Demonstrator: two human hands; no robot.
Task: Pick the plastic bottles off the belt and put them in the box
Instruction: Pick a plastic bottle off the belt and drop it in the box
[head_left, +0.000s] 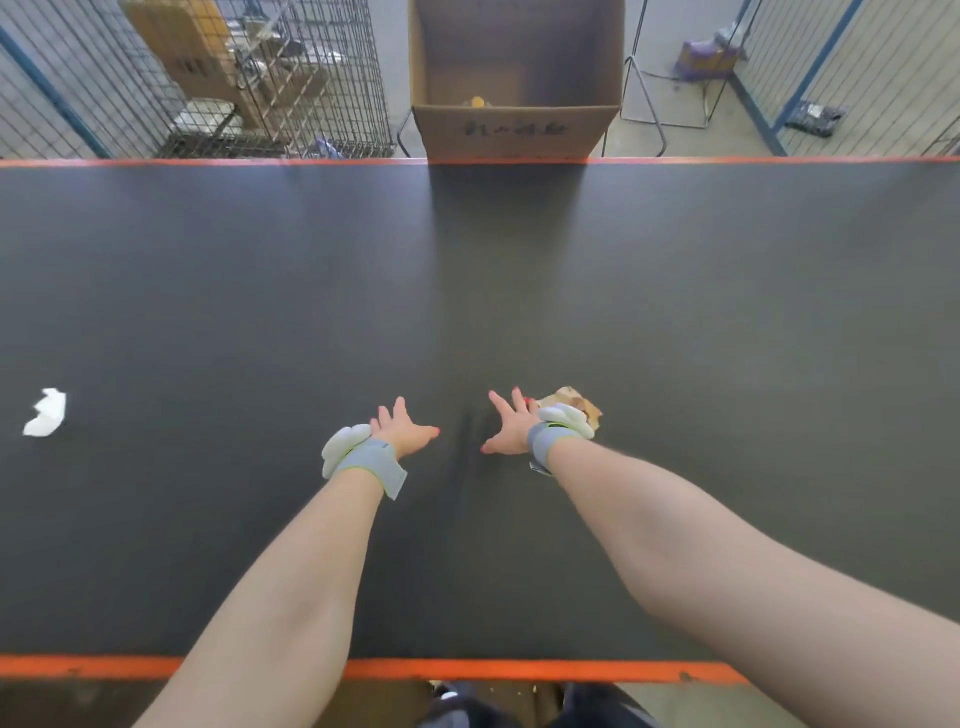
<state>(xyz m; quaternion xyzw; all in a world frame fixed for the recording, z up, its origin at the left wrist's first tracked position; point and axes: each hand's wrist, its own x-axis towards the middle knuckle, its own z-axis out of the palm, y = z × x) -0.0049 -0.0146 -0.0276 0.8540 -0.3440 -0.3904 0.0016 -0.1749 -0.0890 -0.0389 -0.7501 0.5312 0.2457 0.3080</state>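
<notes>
- Both hands out over the belt (675, 270), past mid-width from the near edge, fingers spread, holding nothing. Left hand (402, 428) and right hand (511, 426) sit side by side with a gap between them.
- Each wrist carries a grey strap with a white pod.
- No plastic bottle visible anywhere on the belt, so no long axis to call and no nearer hand to pick.
- Box (517, 127) stands open beyond the far edge, straight ahead of the hands, well apart from them. Something yellow-orange shows low inside; too small to tell whether it's a bottle.
- On the belt: crumpled brown paper scrap (574, 400) just beside the right hand, partly hidden behind that wrist; white crumpled paper (47, 413) near the left end, well apart from the left hand. Neither is a target.
- Judgement: idle between picks; next grab depends on which end a bottle arrives from.
</notes>
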